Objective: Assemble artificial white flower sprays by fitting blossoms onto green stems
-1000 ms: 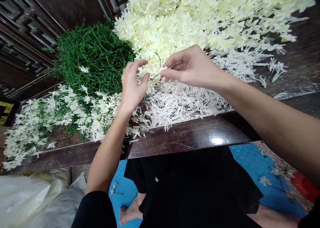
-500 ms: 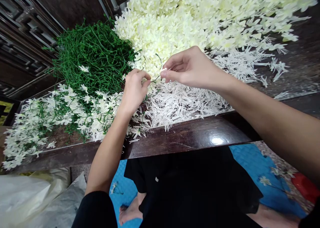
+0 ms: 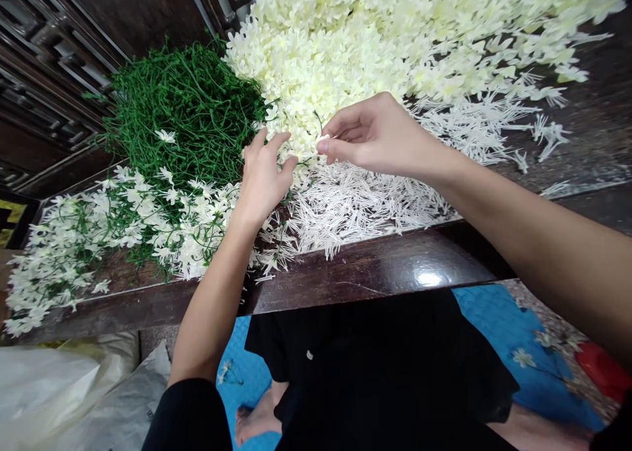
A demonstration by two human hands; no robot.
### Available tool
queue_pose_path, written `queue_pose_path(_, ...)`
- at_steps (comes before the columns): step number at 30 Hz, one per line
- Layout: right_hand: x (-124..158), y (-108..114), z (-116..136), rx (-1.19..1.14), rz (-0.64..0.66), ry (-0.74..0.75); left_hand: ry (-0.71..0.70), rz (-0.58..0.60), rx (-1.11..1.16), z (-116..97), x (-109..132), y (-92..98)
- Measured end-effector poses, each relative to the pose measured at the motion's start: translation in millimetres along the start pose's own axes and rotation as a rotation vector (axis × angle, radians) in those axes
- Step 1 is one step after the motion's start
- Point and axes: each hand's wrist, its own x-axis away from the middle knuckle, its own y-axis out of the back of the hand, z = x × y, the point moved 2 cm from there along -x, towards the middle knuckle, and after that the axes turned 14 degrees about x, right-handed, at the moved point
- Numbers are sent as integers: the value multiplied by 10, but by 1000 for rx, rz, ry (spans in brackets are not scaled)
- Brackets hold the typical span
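Note:
My right hand (image 3: 368, 135) pinches a small white artificial flower (image 3: 323, 139) between thumb and forefinger, above the heaps. A thin green stem (image 3: 316, 115) shows beside its fingertips. Just left of it, my left hand (image 3: 266, 174) has its fingers apart, with nothing visible in them. Behind the left hand lies a pile of green plastic stems (image 3: 182, 108). Cream-white flower heads (image 3: 345, 56) are heaped behind the right hand. White thread-like stamens (image 3: 365, 201) lie in front of it, partly covered by my forearm. Flowers on green stems (image 3: 133, 207) spread out at the left.
A dark wooden bench (image 3: 345, 273) carries the piles, its front edge close to my lap. Carved dark wood (image 3: 44, 62) rises at the back left. Pale plastic bags (image 3: 59, 392) stand lower left. A blue mat (image 3: 494, 313) lies on the floor, near a red object (image 3: 602, 371).
My left hand has opened its fingers and drawn slightly away from the green stem near the right fingertips. The right hand stays almost still, pinching the flower.

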Motion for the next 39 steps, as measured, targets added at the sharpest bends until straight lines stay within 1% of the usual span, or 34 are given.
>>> queue_pose_path(3,-2,4,-1,-2,1,2,0,26,18,72,-15,-38)
queue_pose_path(7,-7,0,-7,-18,3,2,-35,-8,41,99,-48,-14)
queue_pose_path(10,-6,1,-6,-16,4,1,-63,-10,45,85,-60,14)
queue_pose_path(13,-2,5,-1,-8,-1,-4,-57,-12,80,58,-62,32)
queue_pose_path(17,2,3,-2,-8,1,-15,-52,-58,171,8,-64,60)
queue_pose_path(21,1,-1,-13,-6,1,-26,-67,-110,200,-1,-61,101)
queue_pose_path(25,-4,-1,-22,11,0,-26,-79,-110,195,-1,-65,125)
queue_pose_path(30,-15,-3,-31,19,-4,-11,-68,-51,166,-124,-59,128)
queue_pose_path(34,-22,-10,-40,21,-13,6,-90,63,162,-221,-30,101)
queue_pose_path(37,-21,-19,-48,20,-22,15,-87,166,66,-213,-14,58)
queue_pose_path(39,-19,-24,-56,26,-29,11,-106,198,-9,-210,-12,41)
